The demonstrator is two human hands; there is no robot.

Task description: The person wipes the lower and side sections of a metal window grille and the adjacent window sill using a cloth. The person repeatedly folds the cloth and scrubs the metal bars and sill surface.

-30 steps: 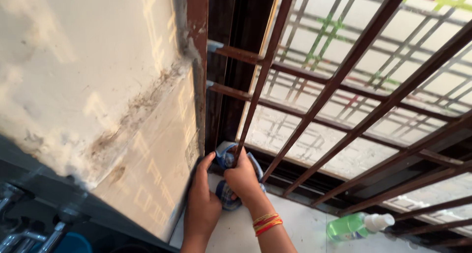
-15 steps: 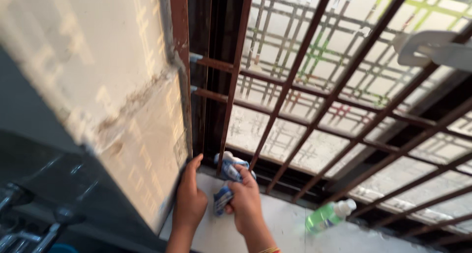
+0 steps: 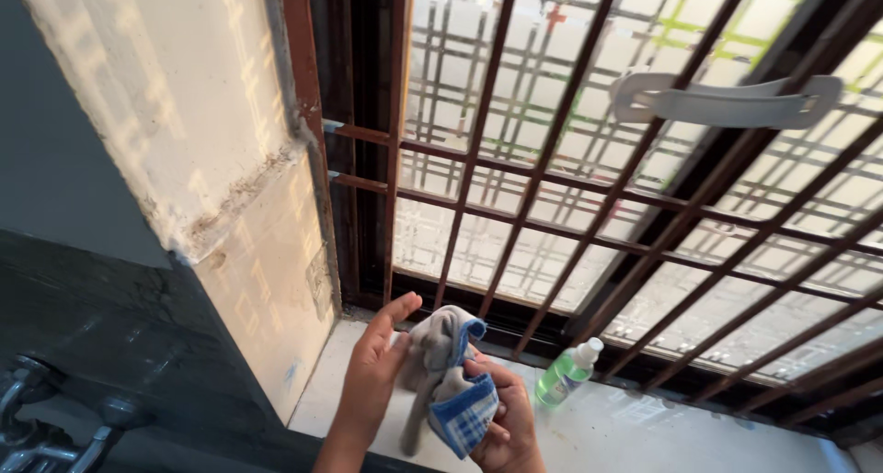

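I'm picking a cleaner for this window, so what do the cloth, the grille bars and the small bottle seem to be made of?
The cloth looks like soft woven fabric, grey with a blue checked part; it folds limply between the left hand and right hand. The grille bars look like brown painted metal, thin and rigid. The bottle seems to be translucent green plastic with a white cap.
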